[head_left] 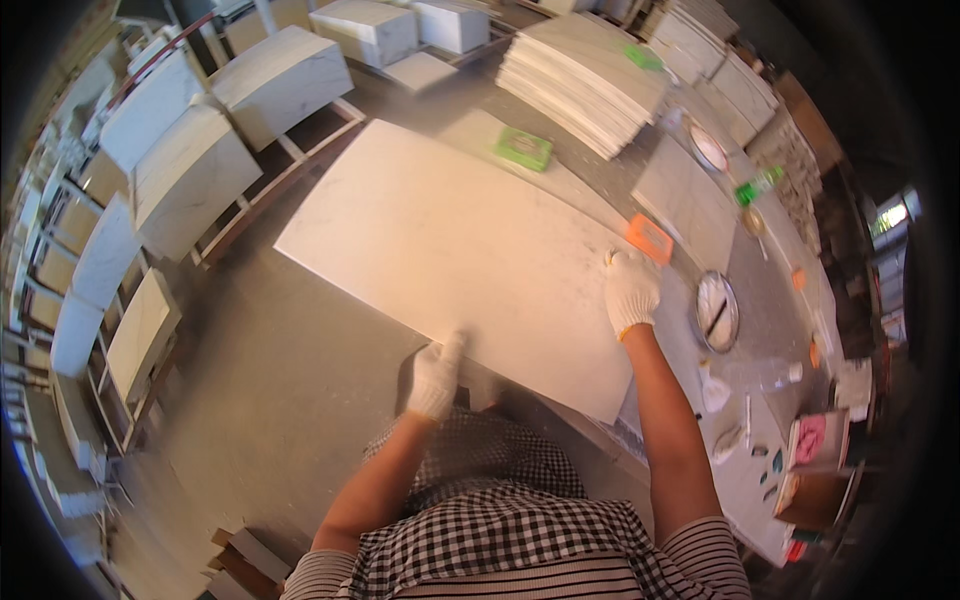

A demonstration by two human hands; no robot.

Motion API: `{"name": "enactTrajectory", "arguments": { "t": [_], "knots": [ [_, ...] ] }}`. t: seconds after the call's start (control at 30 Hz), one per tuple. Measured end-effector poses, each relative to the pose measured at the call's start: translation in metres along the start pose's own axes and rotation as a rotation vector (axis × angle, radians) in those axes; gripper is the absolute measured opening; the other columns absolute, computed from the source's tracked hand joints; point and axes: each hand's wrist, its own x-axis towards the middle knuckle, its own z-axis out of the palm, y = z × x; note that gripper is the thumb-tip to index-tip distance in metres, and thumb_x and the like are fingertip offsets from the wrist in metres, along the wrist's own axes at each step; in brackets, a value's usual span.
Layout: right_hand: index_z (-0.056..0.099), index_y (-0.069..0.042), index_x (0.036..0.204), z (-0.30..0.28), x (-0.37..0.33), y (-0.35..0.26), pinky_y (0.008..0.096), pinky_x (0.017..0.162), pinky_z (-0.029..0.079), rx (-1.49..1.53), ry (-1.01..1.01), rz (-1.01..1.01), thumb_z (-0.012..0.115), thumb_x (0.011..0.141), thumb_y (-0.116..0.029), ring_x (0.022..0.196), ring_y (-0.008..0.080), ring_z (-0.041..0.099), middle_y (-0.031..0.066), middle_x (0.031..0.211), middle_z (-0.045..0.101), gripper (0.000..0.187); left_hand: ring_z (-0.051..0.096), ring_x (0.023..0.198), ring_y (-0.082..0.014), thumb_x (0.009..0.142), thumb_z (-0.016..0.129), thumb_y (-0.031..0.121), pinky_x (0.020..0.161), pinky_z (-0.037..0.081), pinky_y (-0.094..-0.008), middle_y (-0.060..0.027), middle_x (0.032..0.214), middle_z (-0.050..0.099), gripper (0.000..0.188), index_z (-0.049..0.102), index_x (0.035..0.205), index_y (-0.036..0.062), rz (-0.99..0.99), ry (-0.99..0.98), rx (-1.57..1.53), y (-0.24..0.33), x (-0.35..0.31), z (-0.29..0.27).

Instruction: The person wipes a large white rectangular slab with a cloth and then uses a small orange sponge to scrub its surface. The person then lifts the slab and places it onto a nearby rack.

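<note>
White rectangular slab (pixel 450 255) is being gripped in curled fingers, left hand (pixel 433 382) at near edge, right hand (pixel 632 292) at right edge.

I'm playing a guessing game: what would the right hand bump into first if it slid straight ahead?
Probably the orange block, just past the right hand; I can't tell whether they already touch.

The room is fairly bright, with soft, warm light on the big white sheet (pixel 450 240). A small bright patch (pixel 892 218) glows far right. Lines bend near the black edges. The left fingers (pixel 452 349) look blurry.
</note>
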Motion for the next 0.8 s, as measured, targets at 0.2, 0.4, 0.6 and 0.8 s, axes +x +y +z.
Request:
{"name": "enactTrajectory", "arguments": {
  "t": [0.2, 0.4, 0.6, 0.8],
  "knots": [
    [0.069, -0.01, 0.097, -0.01, -0.005, -0.147, 0.0381, 0.074, 0.054, -0.075, -0.224, -0.485, 0.059, 0.083, -0.018, 0.088, 0.0237, 0.067, 0.0106, 0.094, 0.069, 0.019, 0.065, 0.06, -0.0182, 0.096, 0.058, 0.044, 0.056, 0.053, -0.0297, -0.0124, 0.074, 0.067, 0.052, 0.064, 0.093, -0.0076, -0.082, -0.053, 0.044, 0.016, -0.01, -0.001],
    [0.07, -0.015, 0.093, 0.002, 0.035, -0.217, 0.0399, 0.074, 0.054, 0.175, -0.047, -0.586, 0.055, 0.088, -0.019, 0.085, 0.0252, 0.067, 0.0088, 0.093, 0.069, 0.017, 0.055, 0.046, -0.0171, 0.098, 0.058, 0.042, 0.043, 0.045, -0.0289, -0.0115, 0.065, 0.063, 0.05, 0.059, 0.081, -0.0053, -0.095, -0.037, 0.049, 0.023, -0.016, 0.001],
    [0.069, -0.015, 0.091, 0.044, 0.13, -0.209, 0.0432, 0.071, 0.054, 0.194, 0.032, -0.283, 0.056, 0.087, -0.026, 0.086, 0.0281, 0.066, 0.0089, 0.093, 0.068, 0.017, 0.059, 0.054, -0.015, 0.096, 0.057, 0.044, 0.049, 0.047, -0.0276, -0.0095, 0.066, 0.065, 0.051, 0.064, 0.084, -0.0049, -0.033, -0.049, 0.085, 0.013, -0.009, -0.001],
    [0.067, -0.015, 0.09, 0.034, 0.073, -0.27, 0.044, 0.074, 0.053, 0.321, -0.04, -0.556, 0.06, 0.083, -0.027, 0.087, 0.0303, 0.065, 0.0107, 0.093, 0.066, 0.015, 0.061, 0.06, -0.0139, 0.097, 0.057, 0.042, 0.056, 0.049, -0.0285, -0.0088, 0.067, 0.066, 0.05, 0.066, 0.083, -0.0051, -0.072, -0.083, 0.123, 0.02, -0.012, -0.002]
  ]
}}
